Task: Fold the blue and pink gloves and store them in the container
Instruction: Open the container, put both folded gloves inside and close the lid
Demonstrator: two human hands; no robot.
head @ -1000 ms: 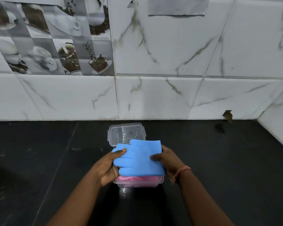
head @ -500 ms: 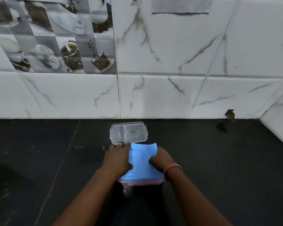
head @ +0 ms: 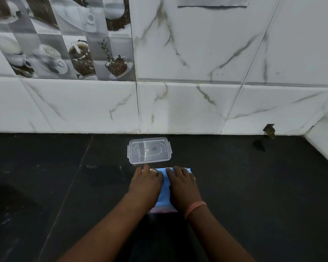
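A folded blue glove (head: 164, 195) lies on top of the clear container (head: 162, 210), of which only the near rim shows, with pink glove material visible through it. My left hand (head: 145, 184) lies flat, palm down, on the glove's left half. My right hand (head: 182, 186) presses flat on its right half, fingers stretched toward the wall. Only a narrow strip of blue shows between the two hands. The container's clear lid (head: 150, 150) lies flat on the counter just beyond my fingertips.
The black stone counter (head: 254, 186) runs to a white marble-tiled wall (head: 178, 106) at the back and a side wall at the far right. A small chipped hole (head: 269, 130) sits at the wall's base on the right.
The blue glove, held open above the container a second ago, has been laid down on it. Both hands moved from gripping its edges to pressing flat on top.
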